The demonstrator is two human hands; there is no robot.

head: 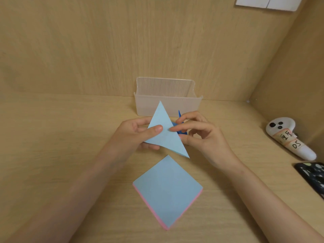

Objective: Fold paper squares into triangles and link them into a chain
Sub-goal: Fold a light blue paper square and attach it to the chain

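Observation:
A light blue paper folded into a triangle [165, 135] is held up above the desk, one tip pointing away from me. My left hand [135, 134] pinches its left side, thumb on top and fingers underneath. My right hand [201, 135] grips the triangle's right edge between forefinger and thumb. Behind the triangle, at my right fingers, a darker blue folded piece [180, 131] shows only in part; whether my right hand holds it I cannot tell. Nearer to me a stack of paper squares [167, 190] lies on the desk, light blue on top with pink edges below.
A clear plastic box [168, 97] stands against the back wall, just behind my hands. A white controller with a handwritten label [289, 137] lies at the right by the side wall. A dark patterned object [313, 174] lies at the right edge. The desk [70, 137] is light wood.

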